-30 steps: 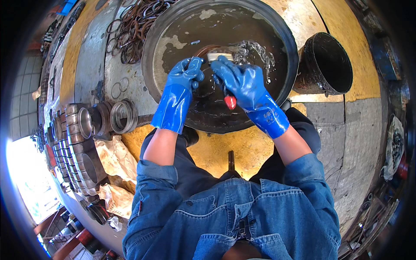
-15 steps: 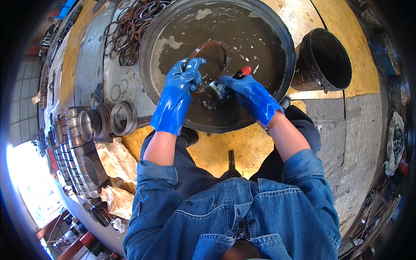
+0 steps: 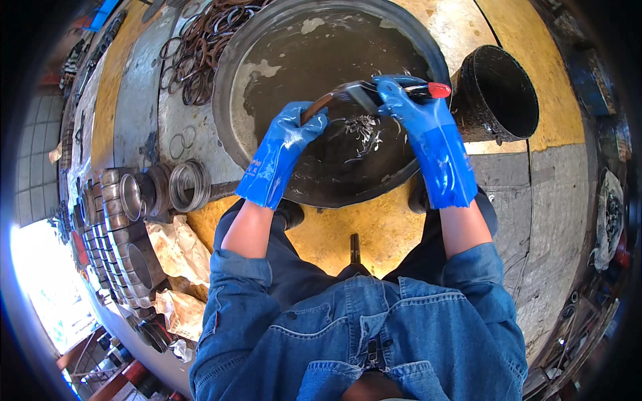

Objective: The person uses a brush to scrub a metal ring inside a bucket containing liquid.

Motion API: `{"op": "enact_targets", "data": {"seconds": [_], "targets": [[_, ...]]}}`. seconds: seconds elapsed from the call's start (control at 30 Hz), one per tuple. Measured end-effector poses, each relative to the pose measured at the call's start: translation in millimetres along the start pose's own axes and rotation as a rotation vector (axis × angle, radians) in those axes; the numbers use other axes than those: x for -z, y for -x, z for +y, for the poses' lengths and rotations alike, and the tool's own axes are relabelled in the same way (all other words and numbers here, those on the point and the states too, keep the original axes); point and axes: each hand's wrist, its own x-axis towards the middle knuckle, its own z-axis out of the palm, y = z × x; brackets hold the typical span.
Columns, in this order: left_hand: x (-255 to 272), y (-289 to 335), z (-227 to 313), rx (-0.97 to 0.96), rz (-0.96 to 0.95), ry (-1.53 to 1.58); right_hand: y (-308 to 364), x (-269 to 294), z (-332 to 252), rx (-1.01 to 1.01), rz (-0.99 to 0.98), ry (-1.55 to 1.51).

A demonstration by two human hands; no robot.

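Note:
Over a wide round pan (image 3: 227, 127) of dark liquid, both my hands work in blue rubber gloves. My left hand (image 3: 294, 127) is closed on the edge of a brown metal ring (image 3: 319, 105), held tilted so that it appears nearly edge-on. A brush (image 3: 420, 91) with a dark, red-tipped handle is gripped in my right hand (image 3: 408, 107). The brush's head, blurred by motion, meets the ring's far side, and I cannot tell exactly where they touch. Pale splashes show on the liquid below.
A pile of rusty rings (image 3: 204, 50) lies left of the pan, with thin rings (image 3: 182, 142) nearby. Stacked metal cylinders (image 3: 120, 230) and brown paper (image 3: 177, 250) are at the left. A black bucket (image 3: 495, 93) stands close on the pan's right.
My right hand has moved right and turned, bringing the brush up onto the ring. The ring has tipped from a round view to nearly edge-on. Fresh splashes appear on the liquid.

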Motion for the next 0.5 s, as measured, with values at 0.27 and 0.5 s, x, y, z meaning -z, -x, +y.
{"op": "enact_targets", "data": {"seconds": [0.27, 0.5], "targets": [[-10.4, 0.4, 11.9, -0.021, -0.056, -0.219, -14.1, -12.4, 12.7, 0.013, -0.109, 0.036], [21.8, -25.5, 0.6, -0.554, -0.375, -0.45, -33.5, 3.8, 37.4, 0.079, -0.054, 0.185]]}}
